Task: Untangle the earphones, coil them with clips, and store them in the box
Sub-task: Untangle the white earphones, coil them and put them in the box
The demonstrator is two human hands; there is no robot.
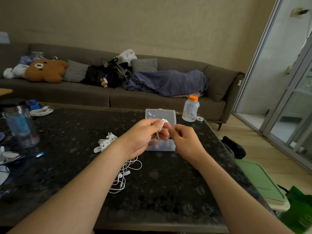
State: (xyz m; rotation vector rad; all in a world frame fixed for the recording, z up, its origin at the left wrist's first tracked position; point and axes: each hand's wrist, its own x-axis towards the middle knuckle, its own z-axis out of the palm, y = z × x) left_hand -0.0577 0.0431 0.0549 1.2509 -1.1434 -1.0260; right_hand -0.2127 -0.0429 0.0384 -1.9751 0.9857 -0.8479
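Frame centre: left hand [143, 137] grips coiled earphones [163, 124], right hand [184, 141] pinches same coil (over clear box [160, 114]).

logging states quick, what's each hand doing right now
left hand: holds the coiled earphones
right hand: pinches the coiled earphones too

text: none legible | bottle [191, 109] label: blurred, unreadable | box [160, 115]: no print seen
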